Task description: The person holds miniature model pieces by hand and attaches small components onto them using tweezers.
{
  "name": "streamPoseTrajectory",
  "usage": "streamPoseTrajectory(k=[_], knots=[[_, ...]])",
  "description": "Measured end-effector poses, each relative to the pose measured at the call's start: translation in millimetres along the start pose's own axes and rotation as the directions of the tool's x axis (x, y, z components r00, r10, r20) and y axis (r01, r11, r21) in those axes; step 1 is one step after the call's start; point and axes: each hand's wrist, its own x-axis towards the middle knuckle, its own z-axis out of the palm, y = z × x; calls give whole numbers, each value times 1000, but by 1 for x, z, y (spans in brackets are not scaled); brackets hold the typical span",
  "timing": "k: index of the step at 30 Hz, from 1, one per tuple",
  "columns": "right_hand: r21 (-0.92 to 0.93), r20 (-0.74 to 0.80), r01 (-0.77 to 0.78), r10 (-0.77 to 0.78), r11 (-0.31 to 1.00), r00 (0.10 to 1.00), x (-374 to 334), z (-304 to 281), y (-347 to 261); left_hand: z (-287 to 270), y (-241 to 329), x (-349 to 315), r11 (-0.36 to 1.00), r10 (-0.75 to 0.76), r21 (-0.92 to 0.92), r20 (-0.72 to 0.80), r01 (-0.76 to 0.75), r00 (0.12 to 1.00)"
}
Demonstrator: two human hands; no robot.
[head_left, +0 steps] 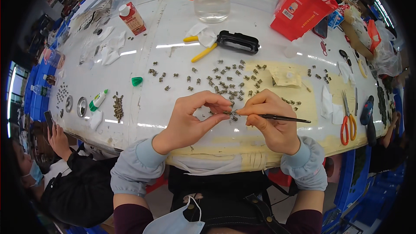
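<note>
My left hand (193, 116) is closed in a pinch, thumb and forefinger on a small brassy metal part (226, 112). Facing it, my right hand (272, 123) grips a slim black pen-like tool (288, 118); its back end points right and its working end is hidden by the fingers. Whether it is a brush or tweezers I cannot tell. Both sets of fingertips nearly meet over the table. Just beyond them lies a loose scatter of similar small metal parts (223, 85), some on yellowish paper (264, 71).
Farther off stand a yellow-lidded clear jug (212, 4), a red bucket (299, 8) and a carton (133, 18). Yellow-handled pliers (203, 53) lie by a black case (237, 42). Scissors (348, 121) are right; a glue bottle (99, 100) is left. Another person's hand (59, 141) holds a phone.
</note>
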Motion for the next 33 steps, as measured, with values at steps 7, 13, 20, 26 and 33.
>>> streamPoseTrajectory(k=[7,13,20,26,33], knots=[[-72,42,31,-28,997,999,2,1,0,-1,2,0,999,26,38,14,-26,1000],[-1,11,-12,12,1000,1000,1,2,0,-2,2,1,999,23,30,39,-24,999],[-29,-52,-35,33,999,998,2,-8,2,-10,-6,2,998,4,-67,19,-3,1000],[-102,112,-156,167,983,980,2,-11,5,-10,-4,2,969,-106,-221,32,110,994],[-187,251,-191,235,963,939,3,-8,4,-10,-1,2,943,-180,-264,100,201,979]])
